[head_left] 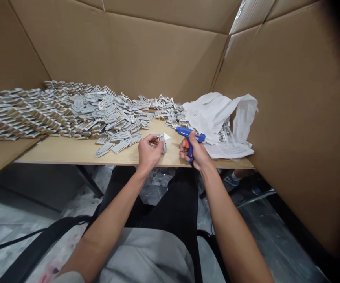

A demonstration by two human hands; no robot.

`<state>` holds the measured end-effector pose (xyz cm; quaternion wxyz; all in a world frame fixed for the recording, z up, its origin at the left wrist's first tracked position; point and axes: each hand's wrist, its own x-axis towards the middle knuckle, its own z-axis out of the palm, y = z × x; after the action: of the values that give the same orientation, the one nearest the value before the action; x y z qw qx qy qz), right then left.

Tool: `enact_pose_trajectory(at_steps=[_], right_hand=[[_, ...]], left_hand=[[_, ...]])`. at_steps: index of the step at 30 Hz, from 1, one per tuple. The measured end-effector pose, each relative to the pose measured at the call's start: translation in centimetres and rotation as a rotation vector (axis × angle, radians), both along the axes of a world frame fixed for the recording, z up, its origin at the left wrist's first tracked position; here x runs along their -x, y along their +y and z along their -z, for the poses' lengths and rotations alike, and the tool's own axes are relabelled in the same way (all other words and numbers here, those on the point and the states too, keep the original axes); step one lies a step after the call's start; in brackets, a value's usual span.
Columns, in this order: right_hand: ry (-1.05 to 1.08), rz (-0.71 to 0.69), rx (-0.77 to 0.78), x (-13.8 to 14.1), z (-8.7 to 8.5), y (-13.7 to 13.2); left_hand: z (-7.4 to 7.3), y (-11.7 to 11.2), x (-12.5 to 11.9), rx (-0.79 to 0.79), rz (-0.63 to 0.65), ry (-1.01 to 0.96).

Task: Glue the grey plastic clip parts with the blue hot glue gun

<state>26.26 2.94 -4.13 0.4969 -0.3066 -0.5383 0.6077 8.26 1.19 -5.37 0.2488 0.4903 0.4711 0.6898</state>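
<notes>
My left hand (149, 152) pinches a small grey-and-white flat cut-out piece (163, 144) above the front of the wooden table. A white corner shows at the top of that piece. My right hand (195, 151) is wrapped round the handle of a blue glue gun (186, 133) with an orange trigger. The nozzle points left, a little above and to the right of the held piece, apart from it. Loose grey cut-out pieces (119, 137) lie on the table just left of my left hand.
Rows of stacked pieces (25, 114) fill the left side. More loose pieces (164, 104) lie at the back. A crumpled white sheet (211, 112) covers some pieces at the right. Cardboard walls (164, 51) enclose the wooden table (69, 151).
</notes>
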Motion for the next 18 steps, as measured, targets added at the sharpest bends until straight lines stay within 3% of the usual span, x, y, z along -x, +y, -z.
enact_pose_trajectory(at_steps=[5,9,11,14,18], right_hand=[[0.102,0.008,0.070,-0.3,-0.2,0.4],[0.107,-0.010,0.091,-0.3,-0.1,0.5],[0.114,-0.015,0.097,-0.3,-0.1,0.5],[0.121,-0.012,0.109,-0.3,-0.2,0.5],[0.128,0.001,0.117,-0.2,-0.3,0.5]], left_hand=[[0.3,0.1,0.1,0.021,0.043,-0.130],[-0.6,1.2,3.2,0.055,-0.058,-0.179],[-2.4,2.1,6.2,0.013,-0.185,-0.060],[-6.4,3.6,11.3,-0.006,-0.405,0.175],[-11.8,6.2,16.8,0.185,-0.556,0.545]])
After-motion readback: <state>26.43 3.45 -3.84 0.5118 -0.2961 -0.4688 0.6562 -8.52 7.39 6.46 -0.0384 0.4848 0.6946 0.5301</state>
